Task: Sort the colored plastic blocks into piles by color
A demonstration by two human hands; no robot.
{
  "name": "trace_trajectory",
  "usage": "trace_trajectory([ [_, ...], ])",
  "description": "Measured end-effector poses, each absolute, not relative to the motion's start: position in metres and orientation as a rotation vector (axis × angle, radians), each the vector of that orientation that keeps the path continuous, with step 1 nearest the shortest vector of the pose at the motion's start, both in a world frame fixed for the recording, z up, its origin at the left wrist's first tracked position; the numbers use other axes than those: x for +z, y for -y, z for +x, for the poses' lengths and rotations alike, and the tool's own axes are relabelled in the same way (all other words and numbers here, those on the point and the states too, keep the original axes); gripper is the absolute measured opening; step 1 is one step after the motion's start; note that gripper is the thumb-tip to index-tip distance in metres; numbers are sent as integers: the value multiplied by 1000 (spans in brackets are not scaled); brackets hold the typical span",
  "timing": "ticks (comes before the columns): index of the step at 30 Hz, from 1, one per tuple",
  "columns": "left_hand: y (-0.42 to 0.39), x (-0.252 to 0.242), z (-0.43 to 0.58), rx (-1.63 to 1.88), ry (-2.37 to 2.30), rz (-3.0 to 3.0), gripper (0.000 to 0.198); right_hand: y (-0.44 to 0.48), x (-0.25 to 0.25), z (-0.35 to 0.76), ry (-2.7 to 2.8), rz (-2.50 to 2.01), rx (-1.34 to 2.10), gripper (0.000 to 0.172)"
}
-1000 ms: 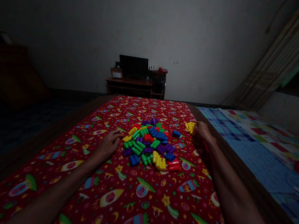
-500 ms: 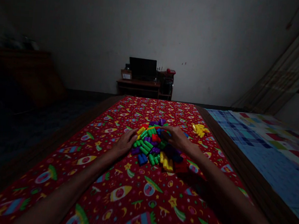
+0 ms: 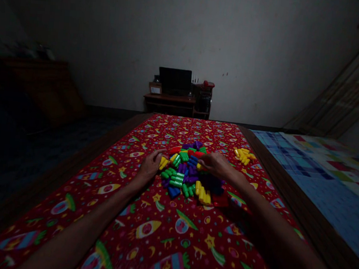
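Observation:
A pile of colourful plastic blocks [image 3: 177, 179] in green, purple, blue, yellow and red lies on a red patterned cloth [image 3: 145, 256]. At the pile's left edge, my left hand [image 3: 149, 165] has its fingers closed on a yellow block [image 3: 163, 163]. My right hand [image 3: 218, 165] reaches over the right side of the pile, with its fingertips pinched at a small yellow block [image 3: 199, 166]. Its shadow darkens the blocks beneath it. Further right, a separate small group of yellow blocks [image 3: 244, 156] rests on the cloth.
Beyond the cloth's far edge stands a low desk [image 3: 170, 99] with a dark monitor [image 3: 175, 81] against the wall. Blue and patchwork bedding [image 3: 306, 177] lies to the right. A wooden cabinet [image 3: 43, 90] stands at the left.
My left hand has drawn a yellow block slightly away from the pile's left edge. My right hand's fingers have closed at a yellow block. The view has shifted slightly.

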State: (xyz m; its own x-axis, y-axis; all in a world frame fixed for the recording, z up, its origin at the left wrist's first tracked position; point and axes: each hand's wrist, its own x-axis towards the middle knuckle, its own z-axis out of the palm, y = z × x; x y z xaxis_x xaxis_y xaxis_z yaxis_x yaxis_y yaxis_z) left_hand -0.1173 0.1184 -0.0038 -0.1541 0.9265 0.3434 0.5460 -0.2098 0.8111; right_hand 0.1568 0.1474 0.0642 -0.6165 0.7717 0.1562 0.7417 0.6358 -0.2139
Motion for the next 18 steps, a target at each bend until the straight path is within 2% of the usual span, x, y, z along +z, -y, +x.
trace_trajectory([
  [3, -121, -8, -114, 1307, -1609, 1758, 51, -150, 64, 158, 2655, -1350, 139, 34],
  [8, -124, -11, -103, 1146, -1464, 2072, 50, -147, 56, 152, 2772, -1138, 218, 20],
  [10, -124, -10, -99, 1113, -1449, 2135, 47, -146, 53, 150, 2774, -1108, 222, 30],
  [12, -123, -7, -95, 1116, -1461, 2098, 43, -144, 49, 147, 2752, -1166, 148, 36],
  [18, -116, 1, -89, 1095, -1531, 1909, 39, -142, 41, 139, 2712, -1232, -39, 32],
])
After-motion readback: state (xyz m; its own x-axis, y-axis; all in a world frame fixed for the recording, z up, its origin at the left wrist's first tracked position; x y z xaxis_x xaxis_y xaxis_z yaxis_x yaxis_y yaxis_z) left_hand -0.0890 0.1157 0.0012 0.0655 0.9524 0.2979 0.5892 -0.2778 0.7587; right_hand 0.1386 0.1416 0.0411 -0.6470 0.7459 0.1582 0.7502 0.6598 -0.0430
